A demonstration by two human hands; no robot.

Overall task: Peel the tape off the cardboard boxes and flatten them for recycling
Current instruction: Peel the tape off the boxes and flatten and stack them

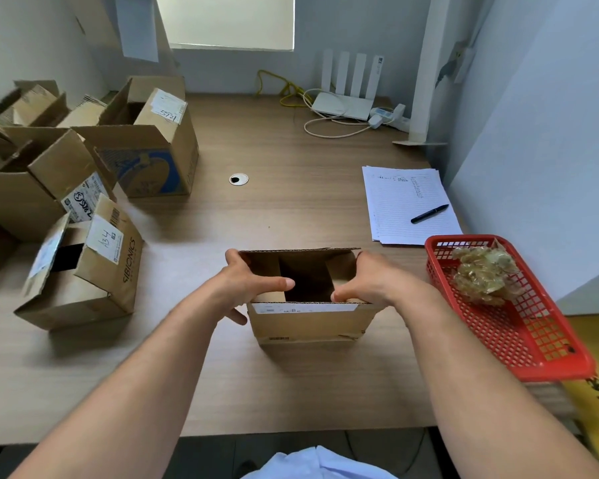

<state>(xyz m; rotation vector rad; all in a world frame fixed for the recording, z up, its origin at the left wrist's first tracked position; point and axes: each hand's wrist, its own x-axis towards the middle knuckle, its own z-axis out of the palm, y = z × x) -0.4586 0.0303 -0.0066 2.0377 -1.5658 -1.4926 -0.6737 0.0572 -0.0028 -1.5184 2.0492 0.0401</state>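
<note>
Your left hand [246, 286] at nine o'clock and right hand [363, 285] at three clasp the box [308, 323] rim, thumbs hooked inside; press diagonal corners together evenly.

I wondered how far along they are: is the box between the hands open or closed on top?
Open: the box has no flaps across its top, and its dark inside shows.

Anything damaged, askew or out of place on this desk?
The box in front has a ragged tear along its lower right edge, and the SIBIONICS box at left sits tipped on a slant. Nothing spilled.
</note>
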